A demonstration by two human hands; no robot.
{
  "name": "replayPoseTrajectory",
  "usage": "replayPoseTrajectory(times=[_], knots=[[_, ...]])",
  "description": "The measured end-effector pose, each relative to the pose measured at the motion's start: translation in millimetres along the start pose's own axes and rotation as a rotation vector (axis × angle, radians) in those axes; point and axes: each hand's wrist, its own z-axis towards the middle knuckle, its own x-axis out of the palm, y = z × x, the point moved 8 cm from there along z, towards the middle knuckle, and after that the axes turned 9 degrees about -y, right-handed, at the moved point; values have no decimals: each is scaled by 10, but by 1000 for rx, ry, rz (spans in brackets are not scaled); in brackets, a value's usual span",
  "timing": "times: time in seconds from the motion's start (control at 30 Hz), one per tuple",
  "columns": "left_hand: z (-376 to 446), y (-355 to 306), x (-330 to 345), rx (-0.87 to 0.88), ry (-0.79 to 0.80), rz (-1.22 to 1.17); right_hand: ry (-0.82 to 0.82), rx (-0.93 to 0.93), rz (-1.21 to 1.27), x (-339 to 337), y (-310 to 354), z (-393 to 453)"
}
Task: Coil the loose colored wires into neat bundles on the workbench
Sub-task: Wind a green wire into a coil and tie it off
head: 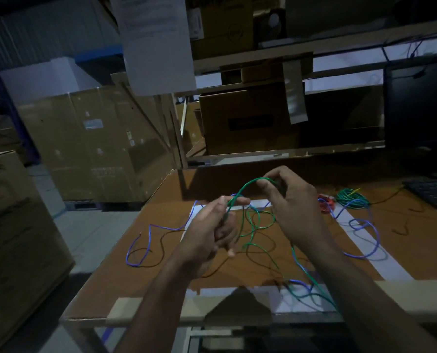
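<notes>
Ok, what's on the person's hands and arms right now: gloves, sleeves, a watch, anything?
Nothing worn that shows. The left hand and right hand are bare, with no gloves, and no rings visible on the fingers. Both forearms are uncovered up to the frame edge: no sleeves, watch or wristband in view. The dim light could hide small details.

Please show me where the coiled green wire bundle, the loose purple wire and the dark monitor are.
Coiled green wire bundle (352, 197): head view, on its loops.
Loose purple wire (133, 252): head view, left bend.
Dark monitor (420, 105): head view, on its screen.
</notes>
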Motion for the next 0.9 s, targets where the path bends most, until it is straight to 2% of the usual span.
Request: replayPoseTrajectory(times=[0.1,0.2,0.27,0.43,0.6,0.7,0.77,0.9], knots=[[-81,-35,120,-79,99,-301,148,109,-43,196,-226,-2],[-72,-34,52,-67,57,-396,255,171,13,341,-324,-91],[-81,-42,6,-70,49,-469,292,146,-31,374,-321,-126],[-185,-105,186,-220,292,-671,230,127,-93,291,-311,-65],[-221,-123,240,-237,352,-730,207,149,-72,258,-408,-18],[-216,-128,206,-215,316,-729,171,180,-40,237,-518,-25],[-198,-146,161,-157,237,-770,211,210,-38,291,-555,-94],[-32,-265,-99,47,58,-867,478,193,-96,507,-415,-352]])
